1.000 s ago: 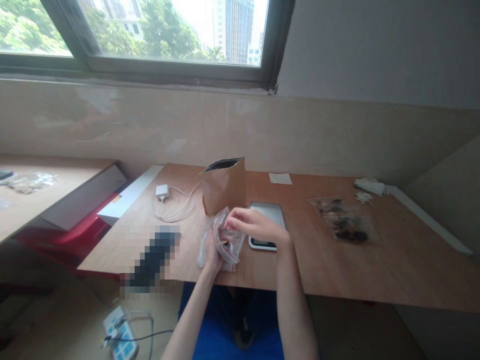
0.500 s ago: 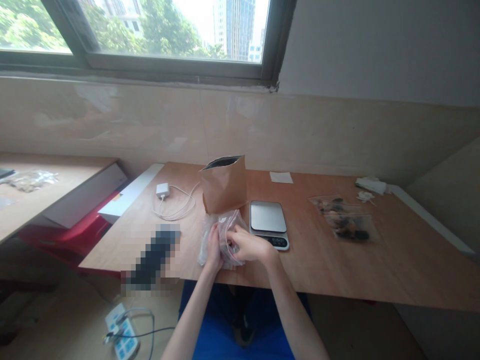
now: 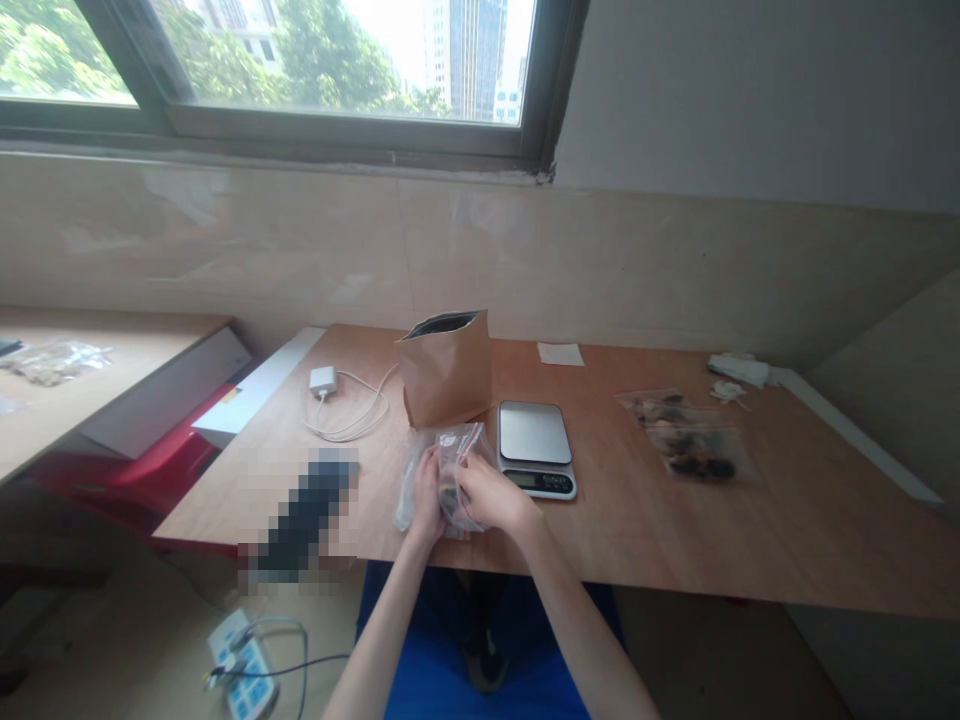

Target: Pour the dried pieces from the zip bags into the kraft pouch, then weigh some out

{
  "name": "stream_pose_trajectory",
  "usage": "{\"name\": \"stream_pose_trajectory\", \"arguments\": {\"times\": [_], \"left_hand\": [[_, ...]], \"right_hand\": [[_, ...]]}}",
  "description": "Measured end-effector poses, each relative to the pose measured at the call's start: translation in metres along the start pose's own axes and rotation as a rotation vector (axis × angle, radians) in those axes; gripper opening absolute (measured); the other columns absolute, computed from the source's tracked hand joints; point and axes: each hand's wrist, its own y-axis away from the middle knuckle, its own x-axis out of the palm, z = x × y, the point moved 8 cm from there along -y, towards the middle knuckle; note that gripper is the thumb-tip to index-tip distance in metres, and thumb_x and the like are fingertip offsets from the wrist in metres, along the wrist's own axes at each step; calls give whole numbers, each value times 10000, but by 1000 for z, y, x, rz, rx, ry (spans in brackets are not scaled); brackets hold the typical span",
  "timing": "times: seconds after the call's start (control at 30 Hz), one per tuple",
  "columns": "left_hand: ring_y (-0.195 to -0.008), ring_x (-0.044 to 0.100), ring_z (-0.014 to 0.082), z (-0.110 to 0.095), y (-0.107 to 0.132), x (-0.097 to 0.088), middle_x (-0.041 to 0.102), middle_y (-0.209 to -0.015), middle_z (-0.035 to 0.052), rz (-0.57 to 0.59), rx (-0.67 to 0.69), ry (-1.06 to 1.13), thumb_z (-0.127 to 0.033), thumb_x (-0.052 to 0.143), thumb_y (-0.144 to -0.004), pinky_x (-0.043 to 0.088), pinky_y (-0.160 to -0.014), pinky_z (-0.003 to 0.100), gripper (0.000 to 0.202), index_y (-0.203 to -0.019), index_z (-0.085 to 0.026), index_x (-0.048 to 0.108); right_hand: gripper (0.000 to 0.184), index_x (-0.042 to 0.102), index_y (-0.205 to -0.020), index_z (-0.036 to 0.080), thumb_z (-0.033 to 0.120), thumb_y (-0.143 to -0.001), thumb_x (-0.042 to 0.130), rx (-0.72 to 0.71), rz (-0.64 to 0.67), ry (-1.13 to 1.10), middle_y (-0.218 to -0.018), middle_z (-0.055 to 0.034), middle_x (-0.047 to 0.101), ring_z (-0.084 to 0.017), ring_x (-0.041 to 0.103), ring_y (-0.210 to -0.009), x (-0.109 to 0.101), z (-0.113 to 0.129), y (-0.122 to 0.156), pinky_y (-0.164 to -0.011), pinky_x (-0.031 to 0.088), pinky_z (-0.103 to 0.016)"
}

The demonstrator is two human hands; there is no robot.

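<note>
A small clear zip bag (image 3: 459,452) with a red seal strip and something dark inside is held upright over the near edge of the wooden table (image 3: 615,520). My left hand (image 3: 426,495) grips its left side. My right hand (image 3: 487,497) pinches the right side, fingers closed on the plastic. More clear bags lie flat under and left of my hands. A silver kitchen scale (image 3: 535,446) sits just right of the bag. An open brown paper pouch (image 3: 444,368) stands right behind it.
A white charger with coiled cable (image 3: 339,398) lies left of the pouch. Filled clear bags (image 3: 686,438) lie at the right, a white paper slip (image 3: 560,354) and tissue (image 3: 739,371) farther back. A blurred dark object (image 3: 307,515) rests at the left front. A power strip (image 3: 238,665) lies on the floor.
My right hand came down from the top of the bag to its right side, uncovering the scale. The bag now stands more upright between both hands.
</note>
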Motion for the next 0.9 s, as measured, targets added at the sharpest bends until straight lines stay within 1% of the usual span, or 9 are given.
{"name": "stream_pose_trajectory", "arguments": {"times": [0.07, 0.23, 0.4, 0.5, 0.63, 0.7, 0.8, 0.9], "left_hand": [[-830, 596, 174, 0, 0, -1, 624, -889, 48, -10, 5, -29, -256, 460, -774, 487, -757, 294, 143, -871, -204, 550], [-931, 590, 175, 4, -3, -3, 616, -1010, 72, 18, 6, -31, -247, 445, -786, 458, -864, 311, 188, -919, -188, 564], [-897, 600, 168, 6, -3, -1, 628, -980, 58, 55, 23, 14, -257, 445, -794, 471, -844, 311, 189, -923, -195, 567], [-869, 608, 168, 5, -3, -1, 638, -958, 56, 38, 27, -5, -279, 434, -804, 483, -818, 311, 187, -905, -198, 569], [-841, 609, 164, 2, -4, -1, 640, -930, 48, 31, 38, -8, -266, 425, -798, 487, -801, 307, 176, -876, -202, 569], [-836, 609, 162, 2, -4, 0, 639, -922, 43, 39, 42, 14, -253, 439, -786, 485, -806, 306, 169, -873, -202, 575], [-840, 612, 167, 3, -4, 2, 644, -926, 44, 55, 29, 55, -256, 457, -779, 485, -813, 312, 163, -864, -204, 586], [-877, 615, 178, 5, -4, 4, 654, -955, 48, 62, 10, 62, -275, 463, -781, 485, -825, 321, 174, -873, -208, 595]], "right_hand": [[380, 596, -1031, 159, 6, -684, 575, -10, -35, 0, -1180, -129, 495, -270, 487, -1150, -1, 1, 2, -966, 408, -390], [333, 619, -948, 209, 18, -676, 634, -93, -134, -100, -1146, -77, 508, -235, 525, -1092, -7, 3, 6, -915, 440, -360], [211, 625, -870, 182, 64, -697, 649, -100, -200, -204, -1010, -52, 539, -193, 561, -956, -13, -1, 8, -842, 465, -317], [205, 629, -906, 190, 86, -729, 623, -57, -251, -282, -953, -32, 530, -161, 569, -879, -16, -7, 10, -808, 468, -298], [297, 615, -1012, 225, 104, -742, 604, 3, -309, -416, -992, -20, 523, -128, 569, -825, -19, -17, 15, -776, 479, -275], [297, 608, -1033, 227, 138, -750, 610, 23, -350, -481, -1017, -23, 541, -131, 576, -845, -23, -20, 17, -793, 480, -277], [221, 616, -1015, 219, 221, -795, 590, 34, -429, -539, -1024, -35, 585, -151, 580, -930, -31, -23, 21, -841, 469, -293], [196, 629, -1001, 221, 239, -821, 555, 46, -479, -573, -1051, -42, 617, -160, 581, -981, -35, -26, 24, -864, 463, -301]]}}
